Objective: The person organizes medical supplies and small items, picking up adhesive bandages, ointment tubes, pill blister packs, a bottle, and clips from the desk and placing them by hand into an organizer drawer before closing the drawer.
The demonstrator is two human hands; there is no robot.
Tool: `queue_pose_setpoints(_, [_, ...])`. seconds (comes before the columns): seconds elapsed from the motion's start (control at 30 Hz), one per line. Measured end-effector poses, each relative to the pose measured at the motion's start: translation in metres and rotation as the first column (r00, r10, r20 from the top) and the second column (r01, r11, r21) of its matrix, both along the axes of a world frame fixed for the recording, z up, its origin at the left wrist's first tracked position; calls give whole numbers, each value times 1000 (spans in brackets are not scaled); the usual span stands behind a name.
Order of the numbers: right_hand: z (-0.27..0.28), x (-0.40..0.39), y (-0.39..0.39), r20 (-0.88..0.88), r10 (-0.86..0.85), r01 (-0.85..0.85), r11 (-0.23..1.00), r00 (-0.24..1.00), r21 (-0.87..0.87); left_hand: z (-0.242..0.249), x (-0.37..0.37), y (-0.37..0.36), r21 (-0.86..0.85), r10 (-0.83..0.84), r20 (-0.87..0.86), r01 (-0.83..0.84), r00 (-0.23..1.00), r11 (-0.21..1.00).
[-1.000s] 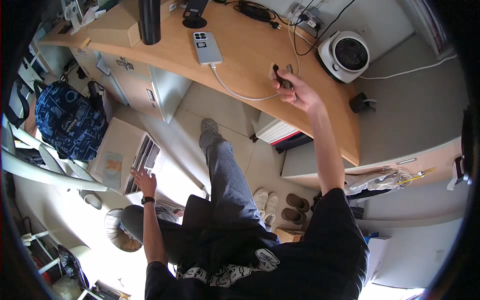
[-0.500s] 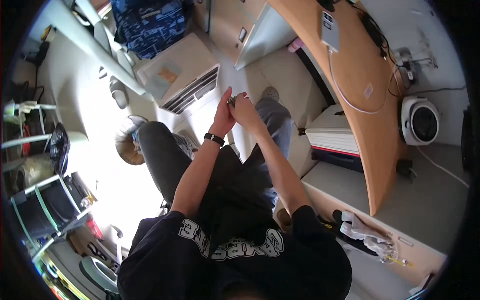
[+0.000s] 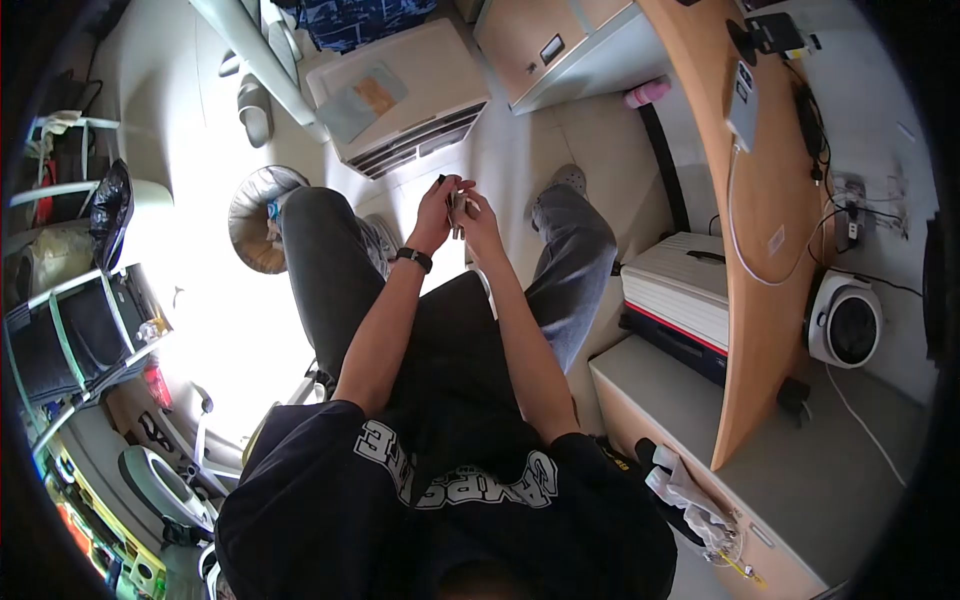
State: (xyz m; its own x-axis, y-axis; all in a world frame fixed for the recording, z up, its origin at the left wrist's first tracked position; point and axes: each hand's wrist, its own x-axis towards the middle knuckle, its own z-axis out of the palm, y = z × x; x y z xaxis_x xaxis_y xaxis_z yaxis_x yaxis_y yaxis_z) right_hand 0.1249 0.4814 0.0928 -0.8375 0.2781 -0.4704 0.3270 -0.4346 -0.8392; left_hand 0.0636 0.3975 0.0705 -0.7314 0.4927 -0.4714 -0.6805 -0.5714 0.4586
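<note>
In front of my knees my left hand (image 3: 433,217) and my right hand (image 3: 482,228) meet, fingers bent inward. Between them is a small greyish metal-looking object (image 3: 459,206), partly covered by the fingers; its kind is too small to make out. The fingers of both hands close on it, and a small dark end shows near my left fingertips. A black watch or band (image 3: 415,260) circles my left wrist.
A waste bin (image 3: 262,225) with a liner stands left of my knee. Ahead lies a beige appliance with vents (image 3: 415,85). To the right are a wooden desk (image 3: 765,330), a white suitcase (image 3: 680,285) and a small white fan-like device (image 3: 845,320). Slippers (image 3: 254,112) lie far left.
The view has shifted, so the room appears moved. My hands have drawn slightly apart and turned, and more of the small metal object shows between them.
</note>
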Motion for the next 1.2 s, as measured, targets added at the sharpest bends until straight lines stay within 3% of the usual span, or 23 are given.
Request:
queue_pose_setpoints(0.1, [-6,-2,-4,6,-51,51,998,999,-37,2,-1,-5,124,34,88,-44,996,991])
queue_pose_setpoints(0.3, [-20,-4,-17,-17,-67,67,998,998,7,-14,-6,-13,14,53,68,-54,996,998])
queue_pose_setpoints(0.4, [-19,-5,-28,-76,-181,172,979,981,-110,-27,-4,-21,2,93,92,-94,991,996])
queue_pose_setpoints(0.53, [-6,-2,-19,86,-202,220,910,976,-353,-30,-11,-35,14,241,234,-251,942,968])
queue_pose_setpoints(0.57, [-14,3,-8,118,-140,178,886,983,-429,-34,-13,-41,6,234,222,-241,947,970])
queue_pose_setpoints(0.6, [-24,5,0,80,-127,150,847,989,-510,-36,-16,-46,-77,220,204,-209,954,975])
queue_pose_setpoints(0.67, [-41,7,13,-1,-112,84,751,994,-655,-42,-18,-54,-87,107,140,-95,984,992])
queue_pose_setpoints(0.77, [-13,-6,16,-15,-88,54,720,996,-692,-32,-15,-52,-129,-45,91,56,995,990])
queue_pose_setpoints(0.83, [-18,-10,18,-40,-75,27,724,996,-690,-21,-11,-47,-118,-98,156,117,983,986])
queue_pose_setpoints(1.03, [-10,-23,-6,51,-22,38,942,998,-334,-24,-7,-40,-106,-102,237,130,966,986])
queue_pose_setpoints(1.13, [5,-29,-22,196,64,-74,996,978,43,-31,-3,-37,-195,-59,136,85,989,977])
queue_pose_setpoints(1.17, [-34,-26,-28,148,18,-41,987,989,158,-28,-1,-37,-221,-62,124,89,990,971])
queue_pose_setpoints(1.2, [-30,-28,-30,189,65,-115,958,980,264,-31,0,-35,-338,-71,75,92,995,937])
